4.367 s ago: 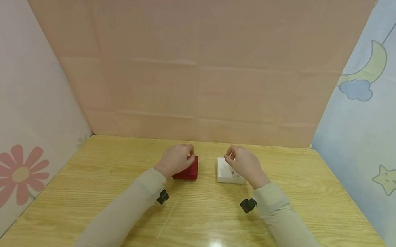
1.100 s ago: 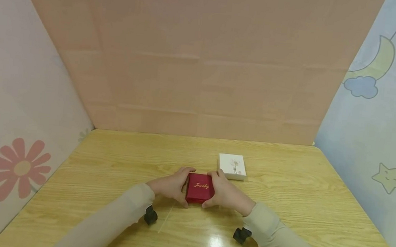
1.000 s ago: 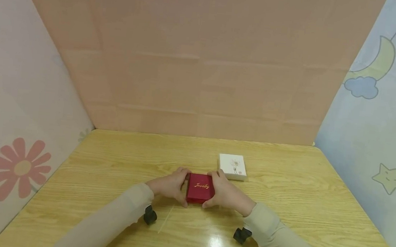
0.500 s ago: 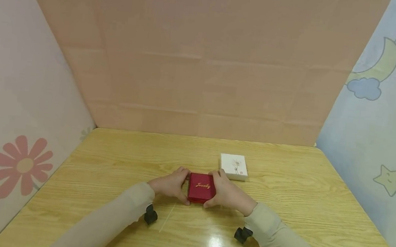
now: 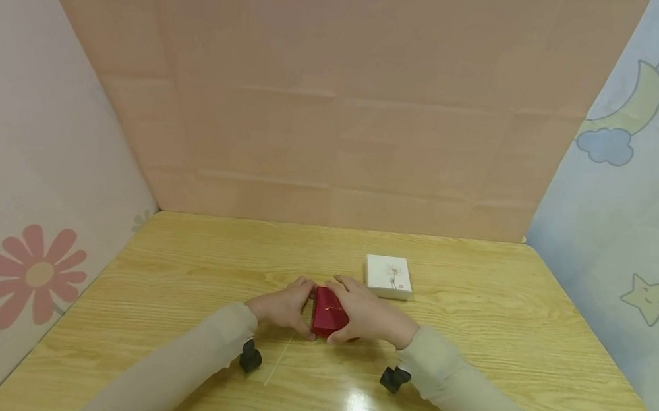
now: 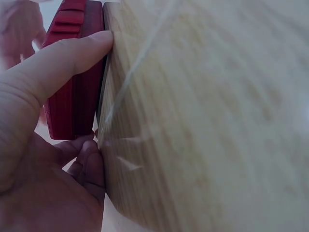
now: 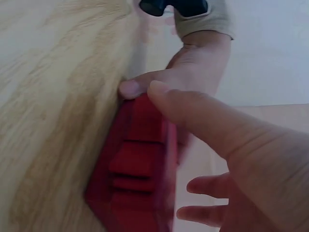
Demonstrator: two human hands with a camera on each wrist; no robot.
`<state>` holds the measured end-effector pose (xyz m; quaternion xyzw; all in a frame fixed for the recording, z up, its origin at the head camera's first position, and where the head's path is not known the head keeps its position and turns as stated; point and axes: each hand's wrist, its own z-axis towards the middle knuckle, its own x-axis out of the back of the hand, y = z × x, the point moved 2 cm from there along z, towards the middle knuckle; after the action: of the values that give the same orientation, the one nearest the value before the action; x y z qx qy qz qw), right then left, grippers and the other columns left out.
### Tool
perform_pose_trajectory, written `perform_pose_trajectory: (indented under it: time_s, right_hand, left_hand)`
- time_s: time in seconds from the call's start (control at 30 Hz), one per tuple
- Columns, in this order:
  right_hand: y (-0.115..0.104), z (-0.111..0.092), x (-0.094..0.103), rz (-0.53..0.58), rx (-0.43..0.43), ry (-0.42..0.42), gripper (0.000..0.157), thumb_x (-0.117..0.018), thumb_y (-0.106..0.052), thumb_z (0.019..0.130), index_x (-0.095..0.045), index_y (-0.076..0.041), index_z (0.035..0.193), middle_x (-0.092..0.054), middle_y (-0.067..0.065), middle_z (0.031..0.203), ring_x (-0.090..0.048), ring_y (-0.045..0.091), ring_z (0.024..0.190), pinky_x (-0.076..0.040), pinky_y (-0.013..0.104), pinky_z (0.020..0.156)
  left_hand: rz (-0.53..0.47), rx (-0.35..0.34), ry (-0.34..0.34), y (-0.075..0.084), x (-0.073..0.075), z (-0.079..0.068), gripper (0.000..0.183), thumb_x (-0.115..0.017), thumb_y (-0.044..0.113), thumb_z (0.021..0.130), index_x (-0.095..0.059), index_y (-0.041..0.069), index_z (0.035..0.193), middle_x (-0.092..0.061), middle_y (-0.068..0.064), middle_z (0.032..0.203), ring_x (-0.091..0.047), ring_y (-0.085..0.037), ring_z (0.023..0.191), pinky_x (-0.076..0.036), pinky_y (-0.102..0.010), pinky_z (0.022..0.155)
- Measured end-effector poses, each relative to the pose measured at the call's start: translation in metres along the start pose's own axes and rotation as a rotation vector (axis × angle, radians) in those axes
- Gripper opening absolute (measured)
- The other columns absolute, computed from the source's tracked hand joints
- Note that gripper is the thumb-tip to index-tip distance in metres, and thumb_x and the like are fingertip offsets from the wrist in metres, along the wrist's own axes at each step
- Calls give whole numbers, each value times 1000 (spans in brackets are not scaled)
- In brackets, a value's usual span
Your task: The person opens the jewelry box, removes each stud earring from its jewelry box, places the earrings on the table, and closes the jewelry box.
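A dark red jewelry box with gold lettering on its lid sits on the wooden table, and a folded ribbon bow shows on its front face. My left hand grips its left end: the thumb lies across the near corner in the left wrist view, the fingers curl by the far corner. My right hand arches over the right part of the lid, covering some lettering. In the right wrist view its thumb reaches the upper front edge beside the left thumb, while two extended fingers show a gap from the lid.
A square white box with a flower drawing lies just behind my right hand. A thin clear strip lies on the table in front of the left hand. A plain backdrop rises at the back edge, printed walls at both sides.
Both hands were apart over the red and white boxes; then they came to the red box, now nearer me. In the last half second the right hand has slid left over the lid.
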<state>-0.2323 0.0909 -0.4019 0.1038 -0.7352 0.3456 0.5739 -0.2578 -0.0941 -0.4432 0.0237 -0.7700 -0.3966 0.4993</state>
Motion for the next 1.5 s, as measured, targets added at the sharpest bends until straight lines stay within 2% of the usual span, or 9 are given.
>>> perform_pose_trajectory:
  time_s: [0.17,0.27,0.37,0.5,0.63,0.83,1.03,1.27,1.5]
  right_hand:
    - [3,6,-8,-65,58,25,96,-84,-40,72,-36,-1,146,-40,17,147,-35,38,136,-35,50,108]
    - [4,7,-10,-65,78,50,95,-85,-40,71,-39,0,144,-46,15,143,-39,36,133,-36,50,107]
    - [4,8,-11,-55,91,70,93,-85,-40,71,-41,-2,143,-48,13,140,-42,35,131,-37,49,105]
    - [6,9,-12,-38,106,83,92,-85,-42,71,-42,-12,146,-50,9,138,-46,32,126,-42,47,101]
    - [7,8,-12,8,114,80,89,-85,-41,71,-42,-20,146,-50,7,135,-48,28,119,-47,41,91]
    - [9,8,-12,63,125,74,85,-85,-37,72,-44,-21,145,-48,9,133,-48,25,113,-50,37,83]
    - [11,8,-11,106,139,84,80,-84,-34,73,-47,-23,143,-47,8,132,-48,23,110,-51,32,79]
    - [14,8,-12,137,152,86,73,-83,-32,75,-50,-27,139,-45,7,133,-47,23,112,-52,33,79]
    - [16,8,-13,166,163,108,67,-83,-31,75,-54,-28,135,-43,6,134,-47,23,112,-52,31,78]
  left_hand:
    - [4,-17,-4,0,0,1,81,-89,27,66,-43,3,128,-44,-6,122,-44,-21,114,-39,-42,102]
    - [-5,-21,-4,0,0,1,81,-89,26,66,-44,3,128,-44,-5,121,-43,-21,115,-40,-41,101]
    - [-12,-21,-3,1,0,0,80,-89,26,65,-44,3,127,-44,-5,120,-43,-21,114,-40,-41,101]
    - [-13,-18,-6,1,1,-1,79,-89,26,66,-44,3,127,-43,-5,118,-43,-20,110,-40,-42,99]
    - [-4,-22,-15,1,1,-1,80,-89,27,68,-43,3,129,-42,-4,117,-41,-19,107,-40,-40,95]
    - [9,-30,-21,0,1,0,81,-88,29,69,-43,2,131,-41,-5,116,-40,-18,103,-41,-37,90]
    - [-2,-30,-30,2,1,0,82,-87,29,69,-42,0,131,-40,-5,115,-39,-19,101,-41,-37,86]
    - [22,-4,-31,2,0,-1,86,-86,33,70,-40,1,135,-40,-4,120,-39,-18,106,-41,-38,92]
    - [24,-15,-25,2,0,-1,85,-87,32,70,-40,1,134,-40,-4,119,-39,-18,105,-41,-37,90]
